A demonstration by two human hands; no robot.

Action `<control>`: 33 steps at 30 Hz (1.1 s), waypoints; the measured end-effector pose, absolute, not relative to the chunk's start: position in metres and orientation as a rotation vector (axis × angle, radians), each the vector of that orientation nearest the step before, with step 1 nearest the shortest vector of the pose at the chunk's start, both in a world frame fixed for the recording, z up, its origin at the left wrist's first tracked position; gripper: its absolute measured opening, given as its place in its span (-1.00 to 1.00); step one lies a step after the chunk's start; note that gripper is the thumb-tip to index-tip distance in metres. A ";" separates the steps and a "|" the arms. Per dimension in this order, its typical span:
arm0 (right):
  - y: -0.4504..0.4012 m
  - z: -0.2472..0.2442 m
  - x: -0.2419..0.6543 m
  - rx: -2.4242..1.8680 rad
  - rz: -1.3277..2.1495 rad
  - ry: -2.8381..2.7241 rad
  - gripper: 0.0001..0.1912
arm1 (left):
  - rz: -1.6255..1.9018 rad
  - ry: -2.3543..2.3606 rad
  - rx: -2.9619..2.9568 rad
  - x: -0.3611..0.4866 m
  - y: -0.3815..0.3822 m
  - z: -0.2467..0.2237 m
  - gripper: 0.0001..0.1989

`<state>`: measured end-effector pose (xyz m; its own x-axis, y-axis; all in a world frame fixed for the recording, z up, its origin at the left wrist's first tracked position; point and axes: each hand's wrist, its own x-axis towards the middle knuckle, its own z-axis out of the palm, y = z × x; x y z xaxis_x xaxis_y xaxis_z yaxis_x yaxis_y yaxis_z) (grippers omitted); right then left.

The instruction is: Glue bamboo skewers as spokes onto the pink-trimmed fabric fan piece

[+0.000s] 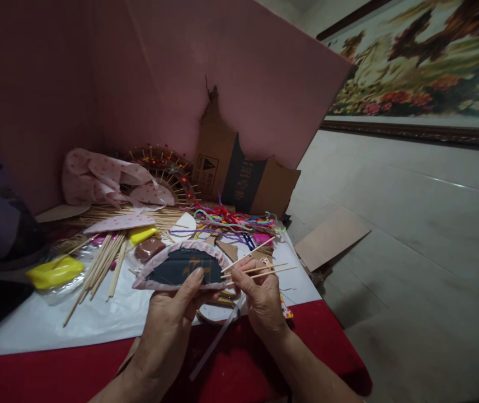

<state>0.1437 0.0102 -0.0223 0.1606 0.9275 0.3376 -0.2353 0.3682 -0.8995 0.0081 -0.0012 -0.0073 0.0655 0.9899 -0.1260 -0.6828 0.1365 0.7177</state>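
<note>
A half-round cardboard piece [181, 267], dark on its face and edged with pale pink cloth, is held over the table. My left hand [172, 319] grips its lower edge, thumb on the dark face. Several thin wooden sticks [271, 270] fan out to the right from its right end. My right hand [260, 294] pinches them close to the cloth edge. A translucent strip [218, 338] hangs down between my hands. Part of the right fingertips is hidden behind the sticks.
Loose sticks [99, 268], yellow clay packs [57, 271] and a brown clay pack [149, 250] lie left on white paper [117, 322]. Behind are coloured pipe cleaners [235, 218], spotted cloth [97, 179] and torn cardboard [243, 173]. The red table edge [340, 347] is front right.
</note>
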 end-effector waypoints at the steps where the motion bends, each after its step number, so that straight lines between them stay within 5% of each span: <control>1: 0.010 -0.023 0.144 -0.807 0.973 -1.087 -0.88 | 1.364 0.695 0.552 0.008 -0.002 -0.007 -0.82; 33: 0.011 -0.027 0.146 -0.801 0.979 -1.091 -0.89 | 1.361 0.708 0.542 0.009 -0.001 -0.007 -0.80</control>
